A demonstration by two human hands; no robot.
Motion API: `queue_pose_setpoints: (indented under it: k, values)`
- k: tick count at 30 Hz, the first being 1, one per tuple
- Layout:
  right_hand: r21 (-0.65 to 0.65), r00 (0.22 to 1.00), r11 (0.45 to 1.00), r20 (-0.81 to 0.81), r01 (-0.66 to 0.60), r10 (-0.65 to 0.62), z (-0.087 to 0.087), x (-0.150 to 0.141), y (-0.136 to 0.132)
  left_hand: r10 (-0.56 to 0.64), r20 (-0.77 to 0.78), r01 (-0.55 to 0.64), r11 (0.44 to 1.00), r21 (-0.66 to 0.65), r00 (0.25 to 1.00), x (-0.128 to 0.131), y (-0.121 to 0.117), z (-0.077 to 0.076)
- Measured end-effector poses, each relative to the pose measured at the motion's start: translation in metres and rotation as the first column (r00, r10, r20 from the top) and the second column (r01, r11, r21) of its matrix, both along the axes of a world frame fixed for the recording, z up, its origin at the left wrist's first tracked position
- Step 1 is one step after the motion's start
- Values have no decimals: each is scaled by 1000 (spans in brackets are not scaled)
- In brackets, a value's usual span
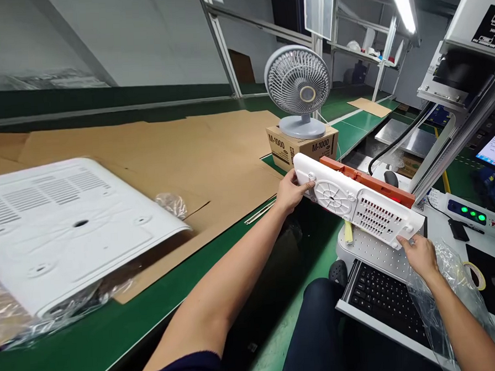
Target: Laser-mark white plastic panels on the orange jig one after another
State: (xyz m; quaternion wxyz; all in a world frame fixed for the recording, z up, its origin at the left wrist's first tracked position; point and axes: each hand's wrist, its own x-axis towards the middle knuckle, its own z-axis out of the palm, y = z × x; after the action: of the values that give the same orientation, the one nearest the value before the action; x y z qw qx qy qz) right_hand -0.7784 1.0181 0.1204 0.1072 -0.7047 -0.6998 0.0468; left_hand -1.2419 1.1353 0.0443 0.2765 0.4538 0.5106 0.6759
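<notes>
Both my hands hold a long white plastic panel [356, 199] with a round moulded grille and a block of vent slots. My left hand [290, 192] grips its far end, thumb on top. My right hand [419, 253] pinches its near end from below. The panel is tilted, above an orange fixture [369, 182] on a perforated white machine plate [369, 251]. A yellow tab hangs under the panel.
A second white panel [67, 228] in clear wrap lies on cardboard [196, 149] on the green belt at left. A grey desk fan [298, 91] stands on an M-1000 box [301, 145]. A black keyboard [386, 303], plastic bag [447, 286] and control box [473, 215] lie right.
</notes>
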Motion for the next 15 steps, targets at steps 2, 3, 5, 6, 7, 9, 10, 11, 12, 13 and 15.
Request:
queue_pose_setpoints:
  k: [2,3,5,6,7,9,10,11,12,13,15]
  values:
    - [-12,1000,1000,-7,5,-5,-3,2,0,-2,-5,1,1000,-7,1000,0,-4,3]
    - [-18,1000,1000,-11,14,-14,-4,4,1,-4,-4,4,1000,-13,1000,1,-7,5]
    - [-14,999,999,-18,44,-45,-7,9,2,-15,8,16,1000,-18,1000,4,-11,8]
    - [-8,998,998,-25,62,-62,-8,11,3,-21,15,21,1000,-16,1000,7,-11,10]
    - [1,997,997,-34,76,-76,-8,14,5,-24,20,24,1000,-8,1000,9,-10,12]
    - [14,994,995,-59,98,-97,-7,18,8,-26,18,26,1000,12,1000,12,-6,14]
    - [18,993,995,-70,99,-98,-6,19,9,-22,11,21,1000,14,1000,13,-2,15]
    - [20,993,995,-78,94,-93,-4,20,10,-15,1,15,1000,4,1000,14,1,16]
    - [22,993,996,-83,90,-88,-2,21,12,-10,-8,10,1000,-16,1000,14,4,17]
    - [26,993,996,-88,87,-84,0,22,13,-7,-15,7,999,-40,1000,13,6,17]
    - [42,993,996,-93,82,-78,3,23,16,-4,-22,2,997,-79,1000,12,7,18]
